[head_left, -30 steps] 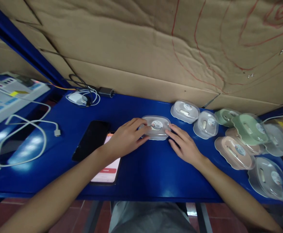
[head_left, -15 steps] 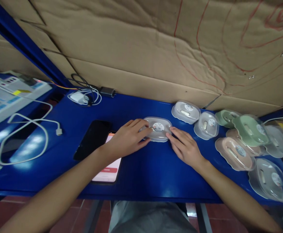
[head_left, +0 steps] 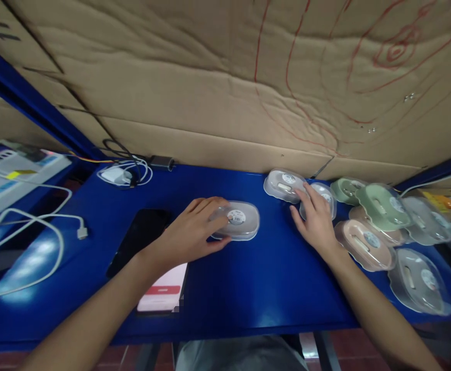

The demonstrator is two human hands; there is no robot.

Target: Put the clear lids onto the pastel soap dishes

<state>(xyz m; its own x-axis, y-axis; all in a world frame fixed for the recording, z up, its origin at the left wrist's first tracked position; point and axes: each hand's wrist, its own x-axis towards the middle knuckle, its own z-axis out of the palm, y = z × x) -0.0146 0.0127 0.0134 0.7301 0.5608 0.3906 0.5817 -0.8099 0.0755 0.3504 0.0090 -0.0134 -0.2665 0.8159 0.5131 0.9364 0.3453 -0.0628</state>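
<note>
Glossy blue worktop (head_left: 256,288), left hand (head_left: 194,229) with fingers holding oval grey clear-lidded plastic box (head_left: 246,221), right hand (head_left: 317,221) right of that box, fingers spread

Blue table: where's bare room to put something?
In front, between the lit phone, the central grey case and the right forearm; behind, between the black adapter and the rear grey case. Other cases crowd the right end.

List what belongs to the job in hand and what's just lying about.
In the job:
gray box under the left hand
gray boxes by the right hand
probably the boxes further right

Lying about:
lit phone
dark phone
white cable
white charger
dark adapter
</note>
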